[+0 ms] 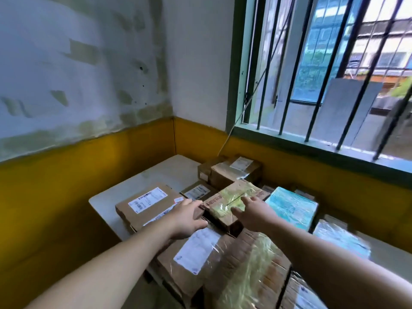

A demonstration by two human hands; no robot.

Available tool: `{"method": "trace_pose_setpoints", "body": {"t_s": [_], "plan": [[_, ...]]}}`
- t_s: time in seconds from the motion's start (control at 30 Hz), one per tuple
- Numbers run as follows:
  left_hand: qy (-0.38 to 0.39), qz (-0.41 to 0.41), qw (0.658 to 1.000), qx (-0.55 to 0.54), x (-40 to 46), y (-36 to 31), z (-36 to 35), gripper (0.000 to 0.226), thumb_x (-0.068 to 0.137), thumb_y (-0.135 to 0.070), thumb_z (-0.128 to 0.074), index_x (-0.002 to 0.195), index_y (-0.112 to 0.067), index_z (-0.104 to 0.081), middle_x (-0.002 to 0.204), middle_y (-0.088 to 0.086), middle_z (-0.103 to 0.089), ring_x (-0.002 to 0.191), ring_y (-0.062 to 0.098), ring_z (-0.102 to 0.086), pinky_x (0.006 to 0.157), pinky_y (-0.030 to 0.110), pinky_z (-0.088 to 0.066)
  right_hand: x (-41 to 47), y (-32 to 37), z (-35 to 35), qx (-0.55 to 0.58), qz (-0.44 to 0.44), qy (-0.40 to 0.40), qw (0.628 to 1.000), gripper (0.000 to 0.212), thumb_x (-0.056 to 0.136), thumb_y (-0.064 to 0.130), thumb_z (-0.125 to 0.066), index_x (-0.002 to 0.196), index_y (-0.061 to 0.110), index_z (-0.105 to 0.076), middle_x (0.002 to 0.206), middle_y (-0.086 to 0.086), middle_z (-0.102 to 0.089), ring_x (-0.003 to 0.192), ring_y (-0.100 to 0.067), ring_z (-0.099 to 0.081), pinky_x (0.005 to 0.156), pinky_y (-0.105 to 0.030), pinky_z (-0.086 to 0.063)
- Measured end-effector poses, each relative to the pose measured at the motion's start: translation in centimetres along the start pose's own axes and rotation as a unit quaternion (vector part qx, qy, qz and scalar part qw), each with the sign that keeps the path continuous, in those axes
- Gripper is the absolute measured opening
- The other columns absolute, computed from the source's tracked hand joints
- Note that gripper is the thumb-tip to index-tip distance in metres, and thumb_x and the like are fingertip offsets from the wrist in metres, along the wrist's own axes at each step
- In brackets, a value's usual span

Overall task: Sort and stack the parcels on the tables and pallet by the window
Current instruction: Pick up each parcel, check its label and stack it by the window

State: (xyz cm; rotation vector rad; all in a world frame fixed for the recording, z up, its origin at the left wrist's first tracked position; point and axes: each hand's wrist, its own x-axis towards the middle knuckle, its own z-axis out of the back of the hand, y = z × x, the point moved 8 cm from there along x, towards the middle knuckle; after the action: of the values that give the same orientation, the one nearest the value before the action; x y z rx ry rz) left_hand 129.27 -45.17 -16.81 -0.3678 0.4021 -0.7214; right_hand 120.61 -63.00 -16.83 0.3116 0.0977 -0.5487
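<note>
Left hand (186, 217): fingers extended, close together, tips at the left edge of the brown cardboard parcel with glossy yellow-green tape (231, 202); contact cannot be confirmed. Right hand (254, 211): fingers straight, slightly spread, over the parcel's top. Left of the fingers lies a flat brown labelled box (145, 205) on the white table (104, 210); right, a light-blue film-wrapped parcel (292, 207).
</note>
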Motion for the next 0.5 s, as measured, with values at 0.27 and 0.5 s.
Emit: {"method": "trace_pose_setpoints", "body": {"t_s": [0.27,0.5], "plan": [[0.066,-0.074,0.994,0.039,6.9,0.5,0.6,0.074,0.091,-0.049,-0.054,0.153,-0.027,-0.019,0.160,0.000,-0.016,0.144,0.021,-0.022,0.114,0.035,-0.022,3.4,-1.7,-1.5,-0.025,-0.096,0.004,0.995,0.074,0.095,0.066,-0.039,0.155,0.025,-0.024,0.158,-0.008,-0.031,0.141,-0.031,-0.034,0.112,-0.044,-0.035],[0.118,-0.093,0.988,0.046,13.5,-0.8,-2.5,0.078,0.089,-0.047,-0.058,0.153,-0.025,-0.020,0.159,0.005,-0.018,0.145,0.022,-0.020,0.116,0.033,-0.020,7.7,-4.6,-2.4,-0.057,-0.142,0.007,0.988,0.072,0.095,0.065,-0.038,0.154,0.027,-0.024,0.162,-0.009,-0.023,0.149,-0.030,-0.018,0.119,-0.050,-0.022]]}}
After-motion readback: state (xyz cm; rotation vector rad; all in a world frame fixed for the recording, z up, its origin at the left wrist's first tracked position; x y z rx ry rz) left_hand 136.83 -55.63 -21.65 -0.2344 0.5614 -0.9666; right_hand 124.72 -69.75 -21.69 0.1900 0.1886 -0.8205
